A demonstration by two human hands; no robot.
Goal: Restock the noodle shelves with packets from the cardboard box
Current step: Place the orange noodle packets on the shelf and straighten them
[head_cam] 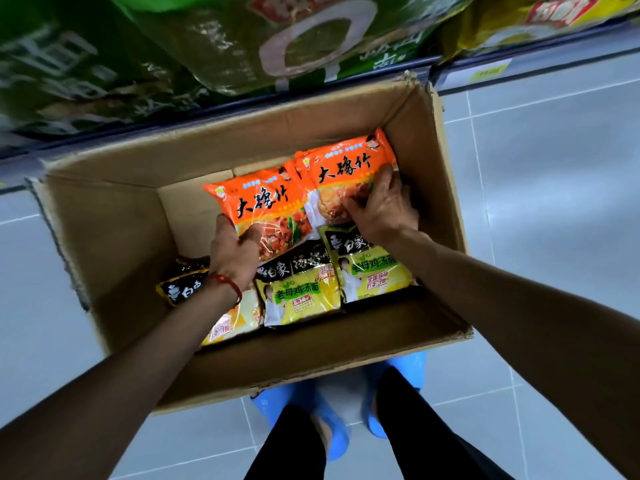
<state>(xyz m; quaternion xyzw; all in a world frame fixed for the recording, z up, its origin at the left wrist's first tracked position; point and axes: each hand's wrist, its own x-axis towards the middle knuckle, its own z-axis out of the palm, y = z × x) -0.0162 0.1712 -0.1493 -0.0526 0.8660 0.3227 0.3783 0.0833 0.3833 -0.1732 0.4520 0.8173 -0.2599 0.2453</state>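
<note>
An open cardboard box (114, 216) stands on the floor in front of the shelf. Inside lie two orange noodle packets and three yellow-and-black packets (301, 292). My left hand (235, 251), with a red cord at the wrist, grips the near edge of the left orange packet (263, 202). My right hand (384, 206) holds the right orange packet (346, 168), fingers curled over its right side and thumb on its front. Both arms reach down into the box.
Green noodle multipacks (207, 46) and a yellow one (540, 19) fill the shelf above the box. A price tag (490, 72) sits on the shelf rail. Grey floor tiles surround the box. My feet in blue slippers (332, 431) stand just behind it.
</note>
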